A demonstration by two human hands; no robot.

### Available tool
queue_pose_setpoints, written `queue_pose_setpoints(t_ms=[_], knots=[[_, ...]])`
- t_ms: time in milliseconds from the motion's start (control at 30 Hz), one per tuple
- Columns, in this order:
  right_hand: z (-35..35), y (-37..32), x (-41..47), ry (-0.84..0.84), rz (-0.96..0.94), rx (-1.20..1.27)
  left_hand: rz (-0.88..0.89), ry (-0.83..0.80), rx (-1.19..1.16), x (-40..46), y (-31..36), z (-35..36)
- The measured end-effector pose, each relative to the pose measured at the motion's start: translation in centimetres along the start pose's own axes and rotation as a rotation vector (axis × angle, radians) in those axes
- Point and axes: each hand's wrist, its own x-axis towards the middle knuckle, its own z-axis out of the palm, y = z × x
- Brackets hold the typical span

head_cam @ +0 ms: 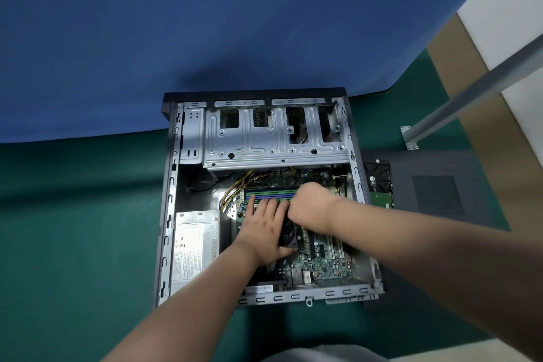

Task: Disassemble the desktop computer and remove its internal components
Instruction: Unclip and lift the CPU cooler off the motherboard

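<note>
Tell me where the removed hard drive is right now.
The hard drive lies outside the open case, against its right wall, on the dark side panel on the floor.
</note>
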Motion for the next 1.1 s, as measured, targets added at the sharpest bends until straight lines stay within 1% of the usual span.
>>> queue_pose_setpoints(t_ms=[67, 133, 167, 233, 300, 333, 400, 467, 500, 533, 567, 600, 667, 700, 733, 767, 800, 833, 867, 967, 1033, 1100], knots=[[0.2, 1.0, -0.5, 0.007, -0.096, -0.140, -0.002, 0.007, -0.005, 0.0, 0.0, 0.0], [0.2, 1.4, -0.5, -0.001, -0.064, -0.124, -0.001, 0.012, -0.005, -0.1, 0.0, 0.0], [0.1, 1.2, -0.3, 0.000, 0.017, -0.032, 0.000, 0.012, -0.006, -0.1, 0.0, 0.0], [0.0, 0.4, 0.2, -0.016, 0.280, 0.310, -0.001, 0.020, -0.010, 0.0, 0.0, 0.0], [-0.3, -0.1, 0.9, -0.100, 0.555, 0.658, -0.002, 0.022, -0.007, -0.1, 0.0, 0.0], [-0.4, -0.2, 1.2, -0.133, 0.650, 0.796, -0.001, 0.021, -0.005, -0.1, 0.0, 0.1], [-0.6, 0.1, 1.8, -0.179, 0.738, 0.980, 0.001, 0.023, 0.000, -0.1, 0.0, 0.1], [-0.7, 0.4, 2.1, -0.197, 0.766, 1.081, 0.001, 0.023, 0.001, -0.1, 0.0, 0.1], [-0.5, 0.5, 2.2, -0.180, 0.764, 1.098, 0.001, 0.023, -0.002, -0.1, 0.0, 0.2], [-0.5, 0.4, 2.1, -0.166, 0.739, 1.073, 0.000, 0.022, -0.006, -0.1, 0.0, 0.2], [-0.6, 0.2, 1.7, -0.140, 0.668, 0.962, -0.002, 0.021, -0.013, -0.1, -0.1, 0.2], [-0.5, 0.1, 1.3, -0.101, 0.540, 0.760, -0.005, 0.022, -0.015, 0.0, -0.1, 0.2], [0.1, -0.3, 0.6, -0.016, 0.202, 0.311, -0.005, 0.020, -0.011, 0.1, -0.1, 0.2], [0.5, -0.3, 0.3, 0.012, 0.060, 0.153, -0.004, 0.020, -0.013, 0.1, -0.1, 0.2], [0.8, -0.1, 0.1, 0.027, -0.028, 0.046, -0.002, 0.024, -0.016, 0.1, -0.1, 0.2], [1.0, 0.2, 0.1, 0.032, -0.068, -0.025, -0.002, 0.027, -0.016, 0.1, -0.1, 0.2], [1.1, 0.4, 0.1, 0.032, -0.067, -0.063, -0.002, 0.027, -0.016, 0.0, -0.1, 0.3], [1.0, 0.6, 0.2, 0.031, -0.013, -0.040, -0.003, 0.028, -0.016, 0.0, -0.1, 0.3], [0.7, 0.8, 0.3, 0.037, 0.075, 0.040, -0.003, 0.032, -0.016, 0.0, -0.1, 0.3], [0.3, 0.7, 0.5, -0.010, 0.393, 0.409, -0.007, 0.037, -0.028, 0.0, -0.1, 0.3], [0.3, 0.7, 0.8, -0.105, 0.528, 0.653, -0.005, 0.035, -0.030, -0.1, -0.1, 0.3], [0.5, 0.6, 1.3, -0.189, 0.630, 0.947, -0.003, 0.033, -0.032, -0.1, 0.0, 0.3]])
